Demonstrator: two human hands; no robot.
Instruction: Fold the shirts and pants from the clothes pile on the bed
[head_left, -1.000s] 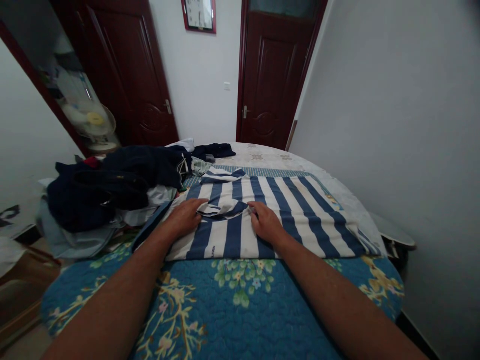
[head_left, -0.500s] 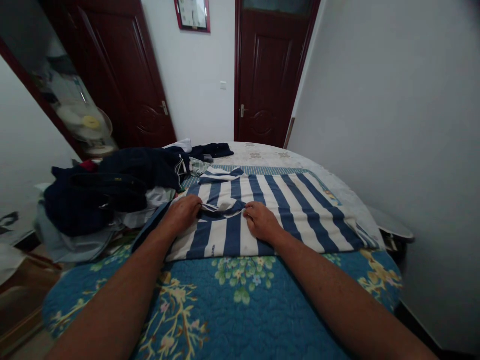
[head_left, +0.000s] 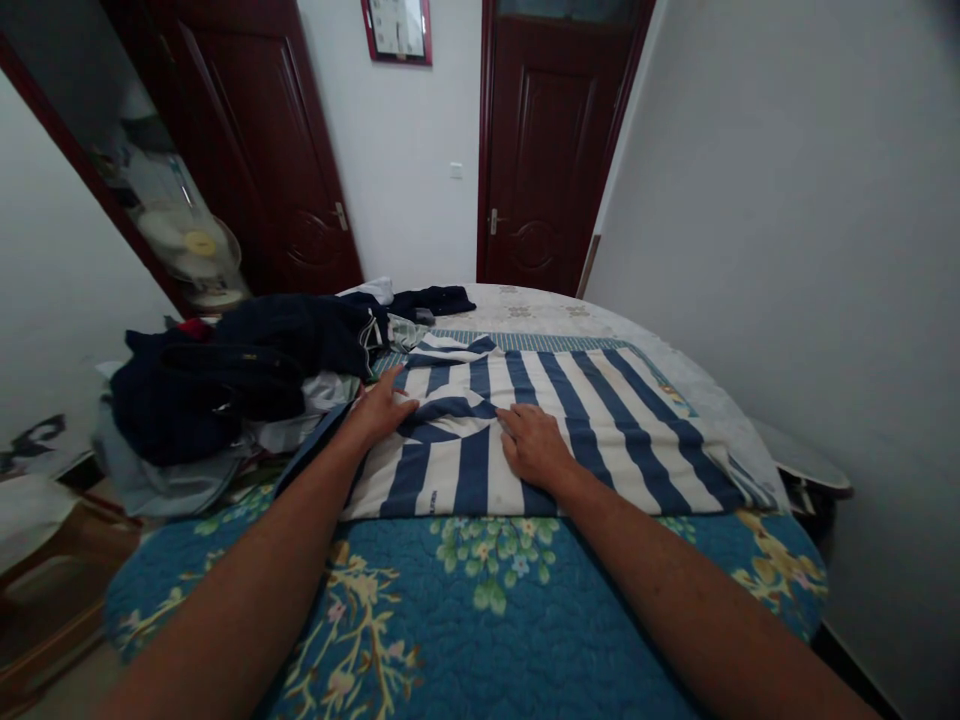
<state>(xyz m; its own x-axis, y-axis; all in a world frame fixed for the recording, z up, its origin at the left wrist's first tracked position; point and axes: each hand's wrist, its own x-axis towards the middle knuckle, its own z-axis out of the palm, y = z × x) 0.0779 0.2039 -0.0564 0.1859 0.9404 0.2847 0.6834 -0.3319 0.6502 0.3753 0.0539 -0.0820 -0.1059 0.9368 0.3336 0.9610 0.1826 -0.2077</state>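
A blue-and-white striped shirt (head_left: 600,420) lies spread sideways over the table, its collar end towards the left. My left hand (head_left: 380,408) rests at the shirt's left part, fingers spread, beside the collar opening. On the other side of that opening, my right hand (head_left: 531,438) lies on the fabric with its fingers stretched out and slightly bent. The cloth between both hands is rumpled into a loose fold. Some small dark lettering shows near the shirt's near edge.
Dark clothes (head_left: 202,390) are heaped on the left of the table, close to my left forearm. A blue floral quilted cover (head_left: 570,610) lies over the near side, and a pale patterned tablecloth (head_left: 555,305) shows at the far side. A wall (head_left: 810,220) rises on the right.
Both hands have loosened their pinch on the collar edge, and their fingers have spread out. The collar fold has dropped flatter. The view has shifted slightly.
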